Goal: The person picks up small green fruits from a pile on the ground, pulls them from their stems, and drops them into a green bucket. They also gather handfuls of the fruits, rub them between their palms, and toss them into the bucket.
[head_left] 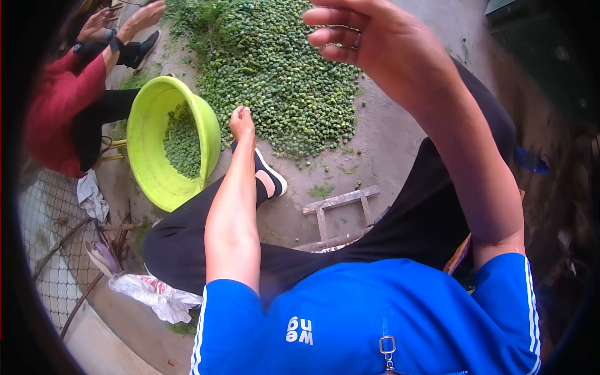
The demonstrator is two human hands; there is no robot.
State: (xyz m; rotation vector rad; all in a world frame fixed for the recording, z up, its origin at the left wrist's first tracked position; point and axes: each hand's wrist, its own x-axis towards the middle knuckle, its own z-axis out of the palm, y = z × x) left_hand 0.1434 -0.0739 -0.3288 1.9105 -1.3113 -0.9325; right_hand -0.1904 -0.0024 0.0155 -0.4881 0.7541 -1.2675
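Note:
My left hand (pixel 242 122) is closed, its fingers curled together at the near left edge of a heap of small round green fruits (pixel 281 87). What it holds, if anything, is hidden. Raised over the far right side of the heap, my right hand (pixel 375 34) has its fingers apart and slightly bent, with a ring on one of them and nothing visible in it. Left of my left hand, a yellow-green plastic basin (pixel 140 169) is tilted, with similar green fruits (pixel 182 147) inside.
Another person in a red top (pixel 69 119) sits at the left, hands raised beyond the basin. Feathery green stems (pixel 200 28) lie along the heap's far left. A wooden frame (pixel 340 200) lies between my legs. White plastic bags (pixel 153 294) and wire mesh (pixel 56 219) are at lower left.

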